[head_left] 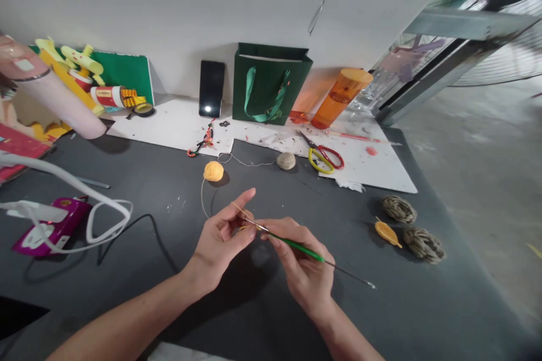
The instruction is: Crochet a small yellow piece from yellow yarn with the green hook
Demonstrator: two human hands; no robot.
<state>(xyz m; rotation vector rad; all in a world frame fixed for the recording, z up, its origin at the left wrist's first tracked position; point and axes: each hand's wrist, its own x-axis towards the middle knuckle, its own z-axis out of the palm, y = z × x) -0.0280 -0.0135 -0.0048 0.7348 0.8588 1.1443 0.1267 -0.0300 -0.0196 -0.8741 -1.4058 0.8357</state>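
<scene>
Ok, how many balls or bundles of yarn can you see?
4: a yellow ball beyond the left hand, a beige ball left of the scissors, and at right a far grey bundle and a near grey bundle. Others could be hidden.

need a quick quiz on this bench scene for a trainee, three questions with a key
1. Which hand grips the green-handled hook?
2. True or false: the phone stands between the green bag and the orange cylinder.
3. What lies right beside the yellow leaf-shaped piece?
A) the scissors
B) a grey-brown yarn bundle
C) the phone

Key:
1. The right hand.
2. False; in this view it stands left of the bag.
3. B
</scene>
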